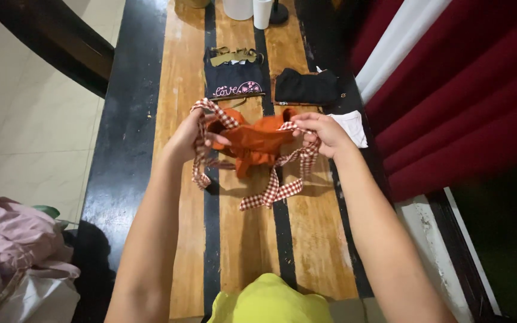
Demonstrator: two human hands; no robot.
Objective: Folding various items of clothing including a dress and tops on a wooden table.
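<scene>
Orange cloth garment with red-and-white checked straps [252,143] hangs in mid-air at the centre of the frame, stretched between 2 hands above the wooden table with black stripes [181,239]. The left hand [189,136] is closed on the garment's left edge and checked strap; the right hand [324,133] pinches its right edge. Checked ties dangle below them. Higher in the frame, a folded dark top with an olive strap [234,78] lies on the table, with a folded black garment [306,87] just beside it. A heap of pale clothes [13,257] fills the lower left corner.
</scene>
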